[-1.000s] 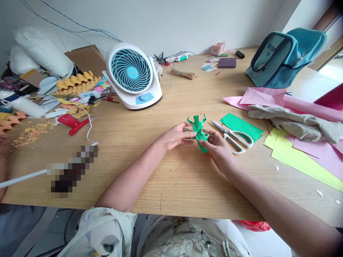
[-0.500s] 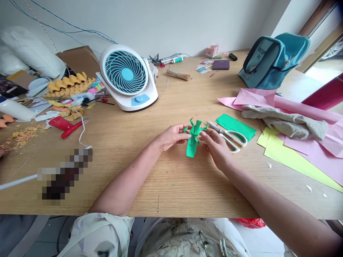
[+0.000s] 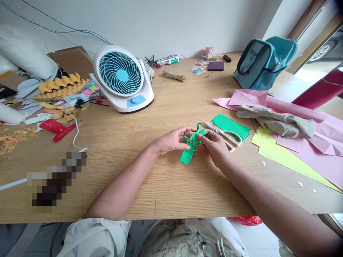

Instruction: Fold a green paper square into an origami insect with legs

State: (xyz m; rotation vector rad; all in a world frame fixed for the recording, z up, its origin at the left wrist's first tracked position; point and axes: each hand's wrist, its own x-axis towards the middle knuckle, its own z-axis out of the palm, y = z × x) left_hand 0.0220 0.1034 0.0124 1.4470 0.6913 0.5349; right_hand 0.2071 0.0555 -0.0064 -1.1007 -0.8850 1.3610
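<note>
A folded green paper figure with thin curled limbs is held between both hands, tilted, its broad end pointing down and left. My left hand pinches its left side with thumb and fingers. My right hand grips the upper right part, the thumb lying on top of the paper. Just right of that hand lie scissors with white handles, partly hidden by the fingers. Flat green paper sheets rest beneath and behind the scissors.
At the back left stands a white fan. Pink paper, a grey glove and yellow paper lie at right, before a teal bag. A red glue gun and paper scraps are on the left.
The paper figure has turned clockwise, its lower end swinging left and its top right. My right thumb has moved onto its upper part. The view has shifted slightly right.
</note>
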